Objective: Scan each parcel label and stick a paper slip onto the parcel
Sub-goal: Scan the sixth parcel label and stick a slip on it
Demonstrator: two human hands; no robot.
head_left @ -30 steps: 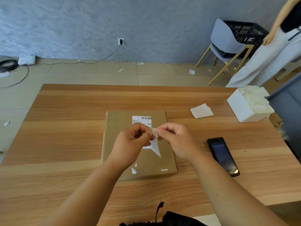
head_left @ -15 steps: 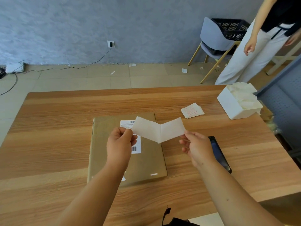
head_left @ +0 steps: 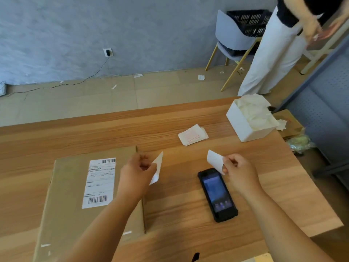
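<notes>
Small parcel-packing room, plain office fit-out.
My wooden table (head_left: 179,205) carries a labelled cardboard parcel (head_left: 66,195), handheld scanner (head_left: 217,193) and stack of slips (head_left: 192,135); bare grey wall (head_left: 132,25), tiled floor (head_left: 94,99) with paper scraps (head_left: 201,77), black crate (head_left: 249,21) on a chair (head_left: 232,36).

The shipping label (head_left: 99,183) carries barcodes (head_left: 97,199); its print is unreadable.

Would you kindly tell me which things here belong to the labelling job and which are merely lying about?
Job: parcel, label, scanner, slip stack, paper piece in left hand, second piece in right hand.
Lying about: chair, black crate, floor scraps.
</notes>
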